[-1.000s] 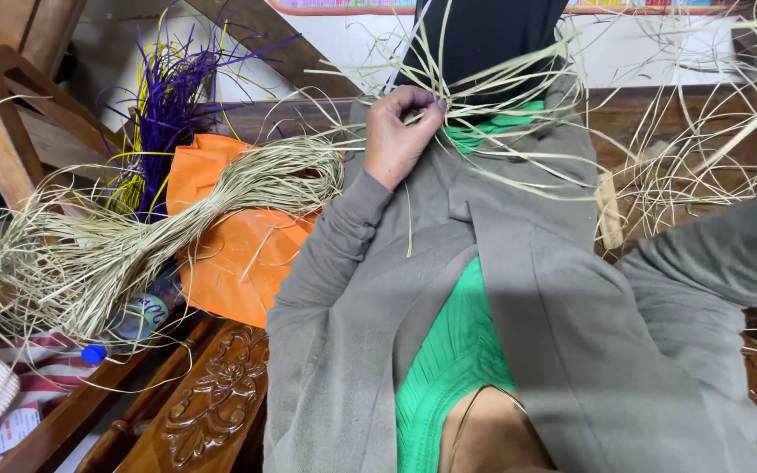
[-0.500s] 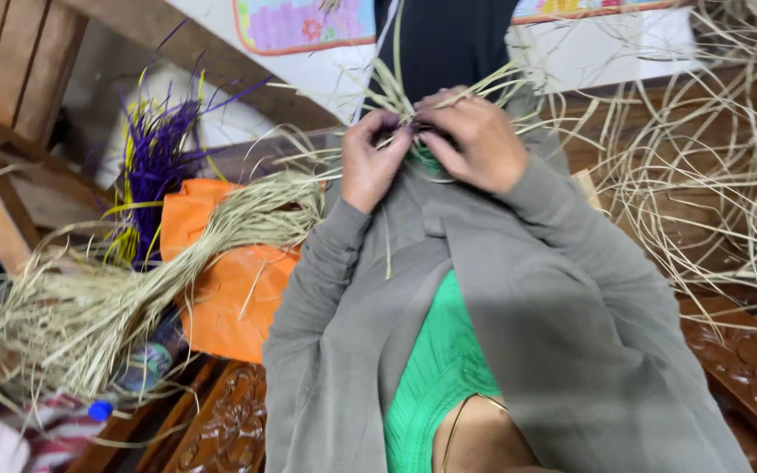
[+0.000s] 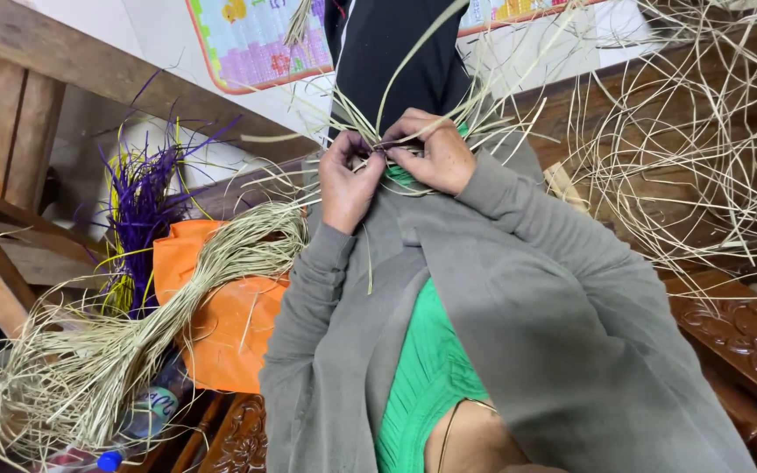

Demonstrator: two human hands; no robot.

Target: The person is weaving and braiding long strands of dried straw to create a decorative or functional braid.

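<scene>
Straw strands [image 3: 385, 147] are pinched between both hands, held up in front of the chest, where the fingertips meet at a small dark knot or crossing too small to make out. The left hand [image 3: 346, 180] is clenched on the strands from the left, its thumb and forefinger closed on them; the right hand [image 3: 431, 156] grips the same spot from the right, its fingers curled over so the exact hold is hidden. Loose ends fan upward and outward from the grip, in front of a black cloth [image 3: 396, 61] whose top is cut off by the frame. Grey sleeves [image 3: 519, 289] cover both arms, over a green top [image 3: 427, 377]. To the left, a long bundle of pale straw [image 3: 133, 342] lies across an orange bag [image 3: 229, 324], with purple straw [image 3: 137, 219] standing behind it. A bottle [image 3: 146, 416] is half buried under the bundle. To the right, tangled loose straw [image 3: 703, 158] spreads over carved wooden furniture [image 3: 746, 342], partly out of view.
</scene>
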